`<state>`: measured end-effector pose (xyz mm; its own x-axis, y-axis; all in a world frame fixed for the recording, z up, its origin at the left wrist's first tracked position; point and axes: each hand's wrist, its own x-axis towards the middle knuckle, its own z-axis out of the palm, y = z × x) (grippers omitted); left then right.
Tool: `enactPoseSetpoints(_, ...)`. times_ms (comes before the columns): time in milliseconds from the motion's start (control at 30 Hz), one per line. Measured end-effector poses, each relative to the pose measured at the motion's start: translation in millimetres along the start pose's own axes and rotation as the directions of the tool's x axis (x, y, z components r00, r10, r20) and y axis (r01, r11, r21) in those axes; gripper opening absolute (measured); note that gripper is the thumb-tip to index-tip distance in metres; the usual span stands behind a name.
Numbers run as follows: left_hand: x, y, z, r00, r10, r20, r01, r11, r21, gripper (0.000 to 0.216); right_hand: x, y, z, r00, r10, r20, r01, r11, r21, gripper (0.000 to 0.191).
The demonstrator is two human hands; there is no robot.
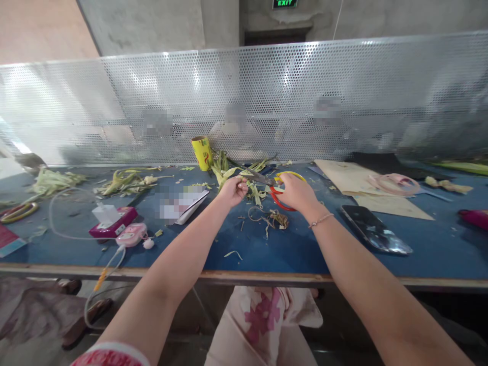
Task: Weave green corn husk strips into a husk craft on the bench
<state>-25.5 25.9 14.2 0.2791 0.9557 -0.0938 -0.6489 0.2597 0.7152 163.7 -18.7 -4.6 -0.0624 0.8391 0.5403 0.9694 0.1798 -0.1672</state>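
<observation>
My left hand (233, 189) is closed in a pinch on a bunch of green leaf strips (223, 170) over the blue table (297, 249). My right hand (296, 192) grips scissors (275, 187) with red and yellow handles, their blades pointing left toward the strips beside my left fingers. Cut scraps and curled dry bits (270, 217) lie on the table just below both hands.
A yellow cup (202, 152) stands behind the leaves. A phone (375, 229) lies at right, near cardboard sheets (358, 183) and a pink ring (389, 183). At left lie pink devices (118, 226) with a white cable, paper (183, 203) and leaf piles (125, 182). A perforated metal screen (244, 96) backs the table.
</observation>
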Motion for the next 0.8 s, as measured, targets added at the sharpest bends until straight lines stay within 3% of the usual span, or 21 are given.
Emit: enactPoseSetpoints(800, -0.1, -0.7, -1.1, 0.998, 0.031, 0.052, -0.034, 0.998, 0.056, 0.024, -0.1, 1.2, -4.3, 0.999, 0.034, 0.0, -0.034, 0.999, 0.003, 0.029)
